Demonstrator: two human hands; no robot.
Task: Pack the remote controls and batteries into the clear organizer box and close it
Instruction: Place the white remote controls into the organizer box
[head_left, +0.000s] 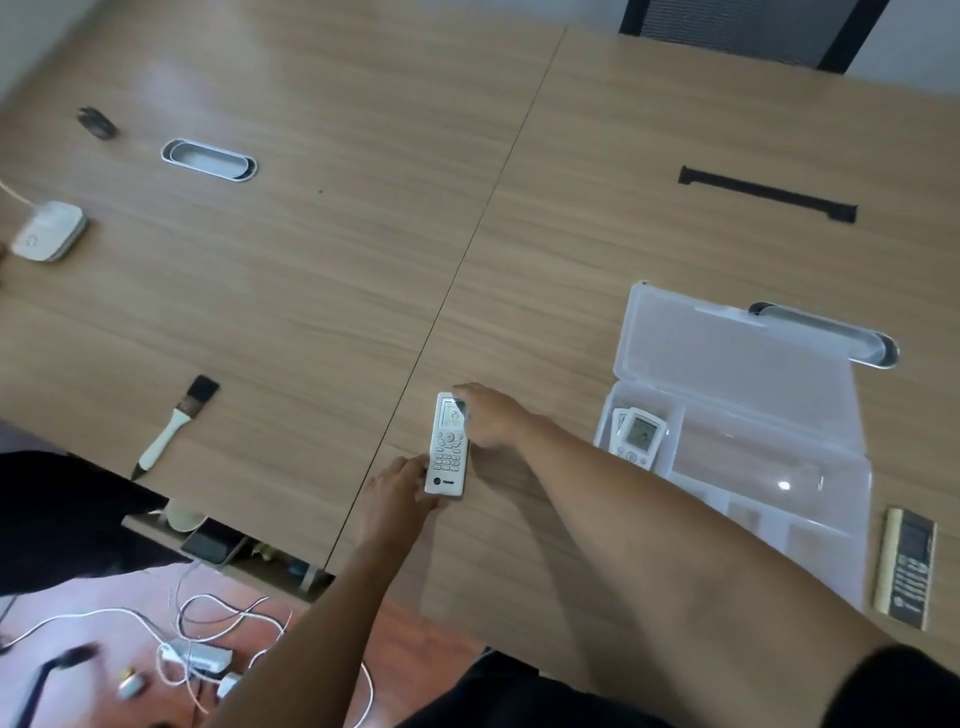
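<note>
A white air-conditioner remote lies on the wooden table near its front edge. My left hand touches its lower end and my right hand rests on its upper end by the display. To the right stands the clear organizer box with its lid open and leaning back. Another white remote lies in the box's left compartment, with a further one partly hidden behind it. A dark remote with a pale edge lies on the table right of the box. No batteries can be made out.
A paintbrush lies at the front left. A white device with a cable sits at the far left. Two oval cable grommets and a black strip are on the table. Cables lie on the floor below.
</note>
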